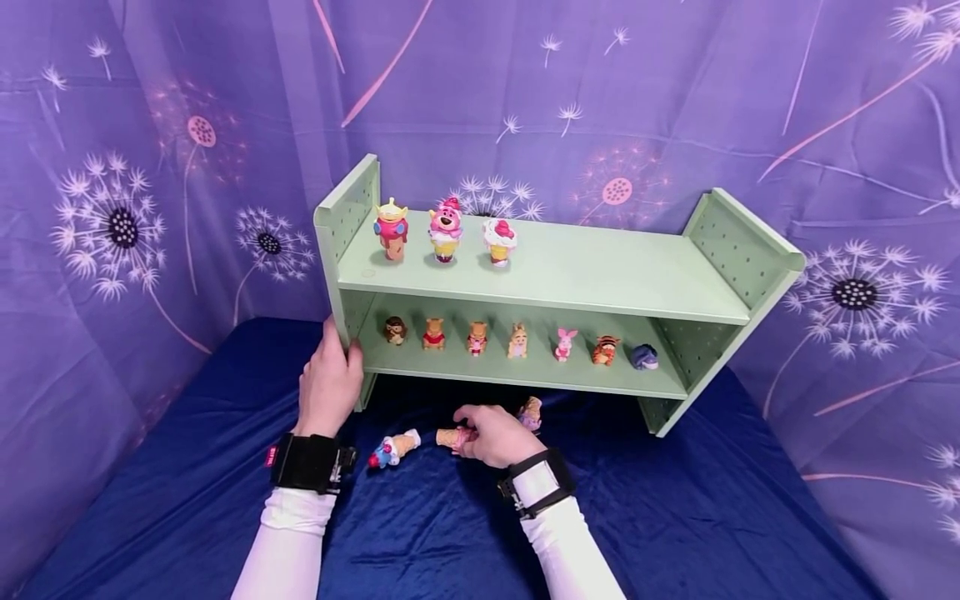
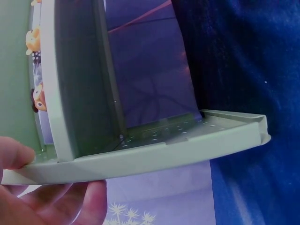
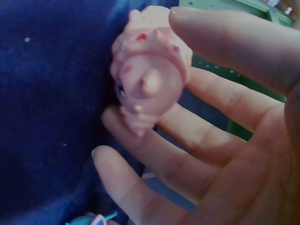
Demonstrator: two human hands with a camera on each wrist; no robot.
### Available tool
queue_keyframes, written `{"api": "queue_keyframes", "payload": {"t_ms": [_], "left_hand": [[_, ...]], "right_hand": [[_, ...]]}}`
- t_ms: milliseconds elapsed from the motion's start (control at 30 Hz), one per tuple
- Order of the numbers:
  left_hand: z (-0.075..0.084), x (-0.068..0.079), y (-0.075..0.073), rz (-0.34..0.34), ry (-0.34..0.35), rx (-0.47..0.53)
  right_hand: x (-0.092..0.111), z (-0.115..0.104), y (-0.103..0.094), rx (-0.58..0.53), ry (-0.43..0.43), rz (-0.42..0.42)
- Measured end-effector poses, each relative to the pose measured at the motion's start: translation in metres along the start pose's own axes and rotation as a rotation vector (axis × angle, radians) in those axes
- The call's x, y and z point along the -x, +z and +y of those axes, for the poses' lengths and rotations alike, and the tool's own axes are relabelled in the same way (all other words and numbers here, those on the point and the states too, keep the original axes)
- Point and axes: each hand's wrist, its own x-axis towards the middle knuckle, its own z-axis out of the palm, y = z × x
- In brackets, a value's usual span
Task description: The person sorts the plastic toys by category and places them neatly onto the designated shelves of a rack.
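Observation:
My left hand (image 1: 330, 379) grips the left side panel (image 2: 140, 161) of a pale green two-tier shelf (image 1: 540, 379), thumb on the inner face and fingers outside. Over the blue cloth in front of the shelf, my right hand (image 1: 498, 435) holds a pink ice-cream-cone figurine (image 3: 152, 79) between thumb and fingers. Its tan cone points left in the head view. Left of it lies a blue-and-white cone figurine (image 1: 393, 448) with a red top. A purple cone figurine (image 1: 530, 413) lies just beyond the right hand, partly hidden.
On the upper tier stand an alien figurine (image 1: 392, 229), a pink bear figurine (image 1: 446, 232) and a white-topped cone figurine (image 1: 499, 242), all toward the left. Several small animal figurines, including a piglet (image 1: 565, 344), line the lower tier. A purple curtain (image 1: 480, 92) hangs behind.

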Motion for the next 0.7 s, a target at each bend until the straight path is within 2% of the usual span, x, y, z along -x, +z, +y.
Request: {"api": "queue_keyframes", "payload": {"t_ms": [167, 700], "left_hand": [[0.0004, -0.0001, 0.0002, 0.002, 0.000, -0.001], [0.0014, -0.0001, 0.0000, -0.003, -0.003, -0.013]], "right_hand": [[-0.0005, -0.0002, 0.0035, -0.028, 0.000, -0.002], [-0.0031, 0.0038, 0.0087, -0.009, -0.006, 0.019]]}}
